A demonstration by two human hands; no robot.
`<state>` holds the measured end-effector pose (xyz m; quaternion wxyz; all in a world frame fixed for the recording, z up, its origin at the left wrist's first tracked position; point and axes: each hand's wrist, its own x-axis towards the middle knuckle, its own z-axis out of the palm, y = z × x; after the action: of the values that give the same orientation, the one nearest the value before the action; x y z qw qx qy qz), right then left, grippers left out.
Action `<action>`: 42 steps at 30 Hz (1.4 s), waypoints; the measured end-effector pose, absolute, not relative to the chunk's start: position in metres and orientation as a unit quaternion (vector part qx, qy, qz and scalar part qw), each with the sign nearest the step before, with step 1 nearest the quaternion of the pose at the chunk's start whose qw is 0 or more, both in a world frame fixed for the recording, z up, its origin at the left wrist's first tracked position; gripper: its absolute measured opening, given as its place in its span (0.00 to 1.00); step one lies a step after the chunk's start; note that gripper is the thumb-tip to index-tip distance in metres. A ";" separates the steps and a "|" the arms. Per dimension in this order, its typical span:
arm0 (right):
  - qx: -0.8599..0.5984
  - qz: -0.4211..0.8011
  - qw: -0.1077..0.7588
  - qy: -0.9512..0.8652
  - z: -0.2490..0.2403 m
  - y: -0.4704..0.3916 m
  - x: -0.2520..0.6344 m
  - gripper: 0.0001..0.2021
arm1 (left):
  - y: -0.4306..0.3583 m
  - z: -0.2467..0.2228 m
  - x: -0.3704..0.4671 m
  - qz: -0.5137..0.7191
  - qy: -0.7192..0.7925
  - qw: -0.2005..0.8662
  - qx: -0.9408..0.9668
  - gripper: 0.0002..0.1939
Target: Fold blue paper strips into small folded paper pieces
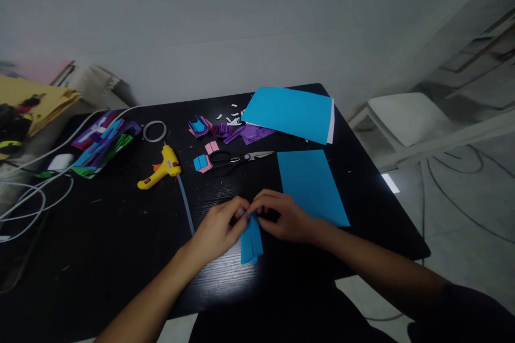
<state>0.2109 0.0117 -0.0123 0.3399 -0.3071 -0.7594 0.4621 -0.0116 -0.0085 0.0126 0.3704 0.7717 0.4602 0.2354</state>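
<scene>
A folded strip of blue paper (251, 241) lies near the table's front edge, its far end between my fingers. My left hand (221, 225) grips it from the left, thumb and fingers closed at the fold. From the right, my right hand (281, 215) pinches the same far end, and the fingertips of both hands meet there. Beside my right hand lies a flat blue paper sheet (309, 182), partly under the wrist. Just beyond the hands rest scissors (245, 158) with dark handles, their blades pointing right.
A yellow glue gun (163, 169) with a glue stick trailing lies left. Small pink and blue folded papers (203, 163), purple paper pieces (253, 133), a tape roll (155, 131) and stacked blue sheets (289, 112) lie farther back. White cables (40, 193) cross the left side.
</scene>
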 end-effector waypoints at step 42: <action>-0.321 0.457 0.269 -0.785 -0.013 0.015 0.213 0.13 | -0.008 0.016 -0.012 0.126 0.481 0.357 0.791 0.06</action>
<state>0.2133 0.0152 -0.0130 0.2694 -0.3210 -0.7847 0.4568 -0.0120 -0.0079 0.0156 0.3572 0.7906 0.4812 0.1257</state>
